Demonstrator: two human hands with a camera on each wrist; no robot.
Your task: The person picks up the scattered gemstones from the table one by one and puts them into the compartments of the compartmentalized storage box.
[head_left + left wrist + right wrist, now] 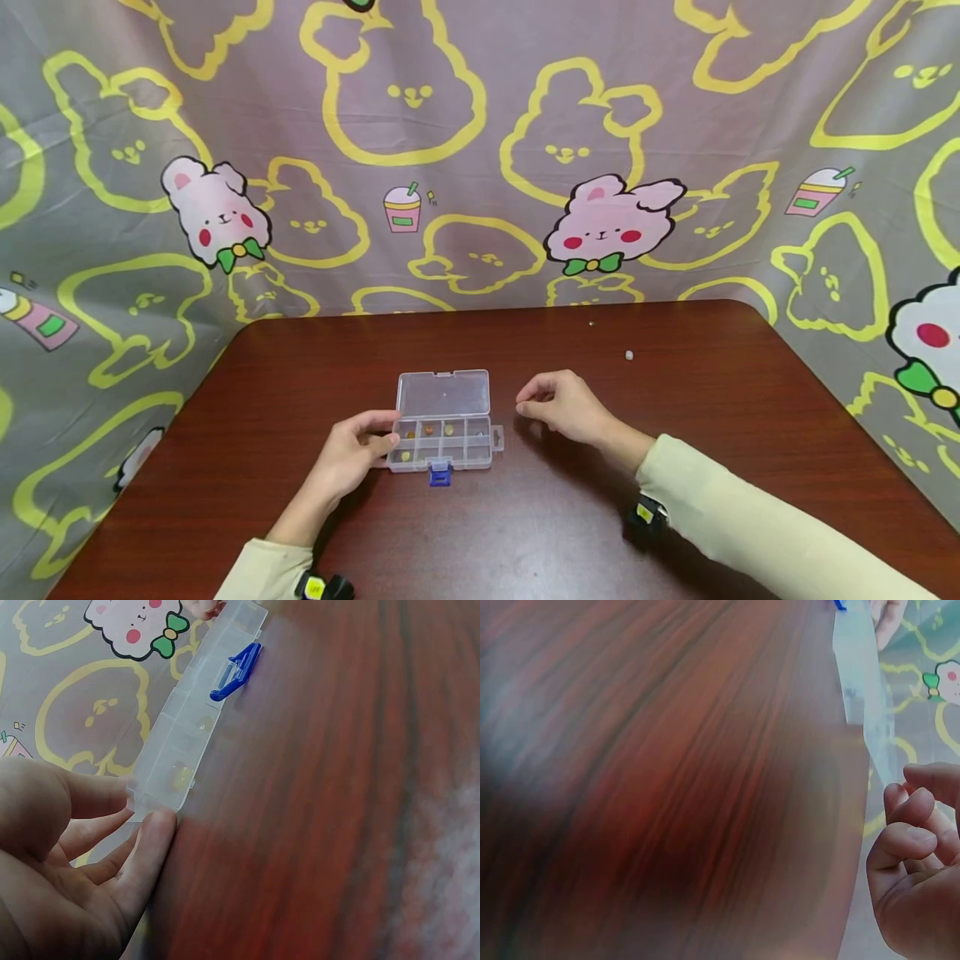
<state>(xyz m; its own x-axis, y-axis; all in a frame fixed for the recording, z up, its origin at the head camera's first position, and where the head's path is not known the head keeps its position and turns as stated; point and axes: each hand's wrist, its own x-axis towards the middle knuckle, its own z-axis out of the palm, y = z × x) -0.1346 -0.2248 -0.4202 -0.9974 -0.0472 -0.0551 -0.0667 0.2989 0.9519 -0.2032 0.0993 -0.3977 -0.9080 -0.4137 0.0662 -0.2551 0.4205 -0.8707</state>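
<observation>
A clear plastic compartment box lies on the table with its lid flipped back. Small yellow and orange beads sit in some of its compartments, and a blue latch hangs at the front. My left hand grips the box's left end, thumb on the side nearer me. Off the box's right side hovers my right hand, its thumb and index fingertips close together and the other fingers curled. I cannot tell whether something tiny is between those tips.
Toward the back right of the table lie a small white bead and a tinier shiny piece. A patterned curtain hangs behind the table and along both sides. A clear hanging tab juts from the box's right end.
</observation>
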